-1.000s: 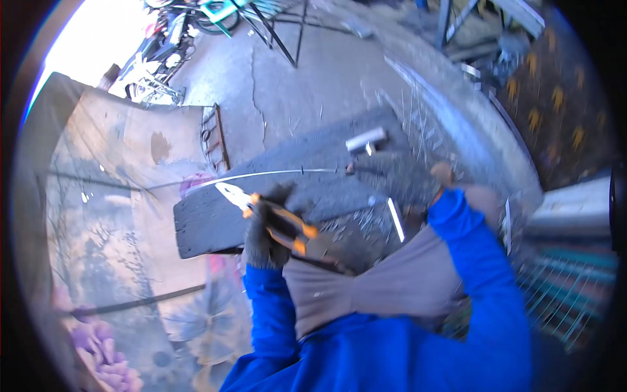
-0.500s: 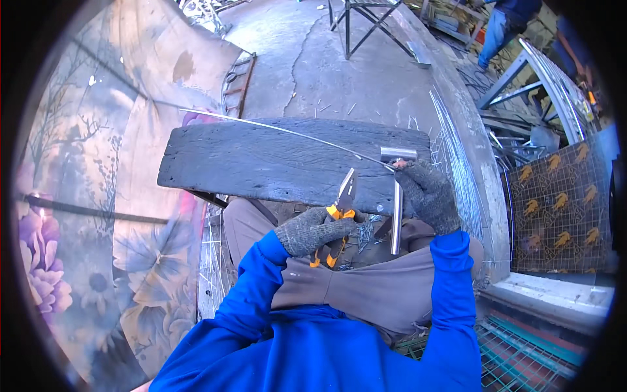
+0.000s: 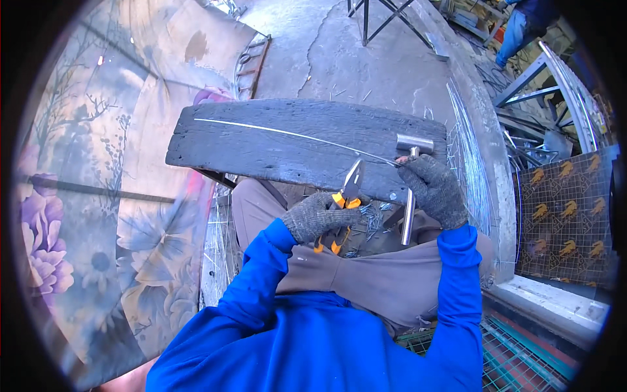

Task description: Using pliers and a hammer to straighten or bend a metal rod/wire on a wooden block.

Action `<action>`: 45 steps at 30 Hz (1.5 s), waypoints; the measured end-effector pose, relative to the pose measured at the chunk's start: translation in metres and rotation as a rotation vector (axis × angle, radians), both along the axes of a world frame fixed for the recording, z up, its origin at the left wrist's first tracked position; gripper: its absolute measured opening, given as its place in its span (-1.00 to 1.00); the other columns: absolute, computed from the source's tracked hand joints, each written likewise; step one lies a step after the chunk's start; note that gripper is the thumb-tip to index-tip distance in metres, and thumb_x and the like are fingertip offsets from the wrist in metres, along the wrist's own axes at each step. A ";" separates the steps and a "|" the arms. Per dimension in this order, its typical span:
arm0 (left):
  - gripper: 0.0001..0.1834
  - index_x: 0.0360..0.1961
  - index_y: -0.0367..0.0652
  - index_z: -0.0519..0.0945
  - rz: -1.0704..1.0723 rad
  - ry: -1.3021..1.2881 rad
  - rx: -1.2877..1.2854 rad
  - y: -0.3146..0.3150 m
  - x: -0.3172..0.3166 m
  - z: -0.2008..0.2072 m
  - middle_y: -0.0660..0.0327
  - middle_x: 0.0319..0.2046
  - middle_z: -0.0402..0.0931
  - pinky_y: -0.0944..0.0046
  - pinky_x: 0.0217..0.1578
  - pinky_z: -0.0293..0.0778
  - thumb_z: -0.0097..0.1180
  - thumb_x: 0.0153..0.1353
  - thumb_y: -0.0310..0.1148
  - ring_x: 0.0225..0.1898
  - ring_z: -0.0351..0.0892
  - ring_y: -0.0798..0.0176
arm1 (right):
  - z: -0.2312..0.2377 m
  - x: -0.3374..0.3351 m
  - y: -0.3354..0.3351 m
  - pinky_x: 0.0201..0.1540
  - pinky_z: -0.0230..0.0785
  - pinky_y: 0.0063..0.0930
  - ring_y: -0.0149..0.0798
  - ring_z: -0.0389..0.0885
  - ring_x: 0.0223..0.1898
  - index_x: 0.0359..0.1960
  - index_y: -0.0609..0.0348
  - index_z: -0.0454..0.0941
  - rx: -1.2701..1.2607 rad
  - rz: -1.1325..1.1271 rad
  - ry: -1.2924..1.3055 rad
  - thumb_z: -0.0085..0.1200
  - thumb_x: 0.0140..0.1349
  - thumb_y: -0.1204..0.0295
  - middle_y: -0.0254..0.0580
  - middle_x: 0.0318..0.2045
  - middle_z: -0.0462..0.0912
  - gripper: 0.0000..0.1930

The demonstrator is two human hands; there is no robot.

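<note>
Both my hands wear grey knitted gloves. My left hand (image 3: 313, 217) is closed around combination pliers (image 3: 353, 179) with orange-and-black handles, their jaws pointing away from me over the near edge of a dark wooden bench (image 3: 261, 153). With thumb and fingertips, my right hand (image 3: 434, 186) pinches the right end of a long thin metal rod (image 3: 287, 132). The rod stretches leftward across the bench top, slightly curved. Beneath my right hand lies an all-metal hammer (image 3: 409, 219); its head rests on the bench and its handle juts past the near edge. My hand covers the handle's middle.
Cut metal pieces (image 3: 373, 219) lie below the bench, between my legs. A bundle of long thin rods (image 3: 471, 170) is on the floor at the right. Printed cloth (image 3: 98, 215) hangs at the left. Another person (image 3: 516, 36) stands at the far right near a metal frame (image 3: 558, 85).
The rod's left end has come lower, from beyond the bench's far edge to over its top. The hammer stays put, and both hands keep their holds. The whole view has shifted slightly.
</note>
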State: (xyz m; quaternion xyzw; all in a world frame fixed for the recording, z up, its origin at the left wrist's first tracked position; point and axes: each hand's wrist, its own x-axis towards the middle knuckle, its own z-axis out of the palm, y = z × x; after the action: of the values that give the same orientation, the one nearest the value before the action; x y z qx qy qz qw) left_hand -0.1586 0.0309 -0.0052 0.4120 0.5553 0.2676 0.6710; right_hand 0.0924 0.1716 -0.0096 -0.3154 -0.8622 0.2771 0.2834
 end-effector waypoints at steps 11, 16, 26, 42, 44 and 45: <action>-0.55 0.12 -0.18 0.57 -0.002 -0.118 -0.079 -0.007 0.004 0.005 0.25 -0.22 0.68 0.42 -0.39 0.62 0.21 0.36 -0.11 -0.32 0.69 0.42 | -0.004 0.004 -0.002 -0.06 0.56 -0.20 0.01 0.72 -0.14 -0.09 0.14 0.72 0.074 -0.003 -0.045 0.25 0.25 0.32 -0.02 -0.19 0.74 -0.75; -0.55 0.15 -0.18 0.55 -0.037 -0.199 0.040 -0.011 0.001 -0.017 0.24 -0.08 0.65 0.47 -0.34 0.60 0.16 0.38 -0.12 -0.20 0.67 0.41 | 0.000 0.004 -0.001 -0.07 0.56 -0.20 0.01 0.72 -0.15 -0.12 0.14 0.72 0.033 0.022 -0.060 0.26 0.24 0.33 -0.03 -0.21 0.74 -0.76; -0.54 0.14 -0.24 0.55 -0.063 -0.135 -0.093 -0.009 -0.001 -0.008 0.21 -0.24 0.68 0.38 -0.33 0.65 0.12 0.42 -0.10 -0.32 0.73 0.33 | 0.000 0.004 -0.002 -0.07 0.56 -0.20 0.00 0.72 -0.16 -0.13 0.14 0.73 0.030 0.016 -0.005 0.27 0.23 0.34 -0.04 -0.21 0.74 -0.77; -0.54 0.11 -0.26 0.55 -0.031 -0.139 -0.060 -0.010 0.001 -0.006 0.17 -0.25 0.67 0.30 -0.30 0.65 0.13 0.41 -0.10 -0.34 0.71 0.31 | 0.005 0.005 -0.003 -0.04 0.55 -0.17 0.02 0.71 -0.17 -0.15 0.10 0.74 0.091 -0.013 -0.032 0.28 0.22 0.33 -0.08 -0.24 0.75 -0.79; -0.54 0.10 -0.25 0.54 -0.013 -0.088 -0.069 -0.012 0.002 0.000 0.17 -0.26 0.66 0.27 -0.27 0.64 0.18 0.37 -0.11 -0.32 0.70 0.32 | 0.006 0.005 -0.003 -0.07 0.55 -0.18 0.01 0.71 -0.19 -0.15 0.10 0.74 0.093 -0.013 -0.023 0.28 0.22 0.32 -0.08 -0.24 0.74 -0.78; -0.54 0.09 -0.24 0.54 0.006 -0.039 -0.078 -0.015 0.004 0.001 0.17 -0.27 0.65 0.24 -0.25 0.62 0.23 0.33 -0.12 -0.30 0.69 0.32 | 0.009 0.004 -0.004 -0.10 0.55 -0.19 0.01 0.71 -0.20 -0.16 0.12 0.73 0.008 -0.008 -0.016 0.28 0.23 0.32 -0.08 -0.26 0.74 -0.79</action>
State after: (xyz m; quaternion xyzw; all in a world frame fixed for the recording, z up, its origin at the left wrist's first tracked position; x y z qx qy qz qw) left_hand -0.1550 0.0160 -0.0046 0.3787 0.5533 0.2558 0.6964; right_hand 0.0963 0.1675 -0.0005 -0.3200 -0.8642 0.2703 0.2789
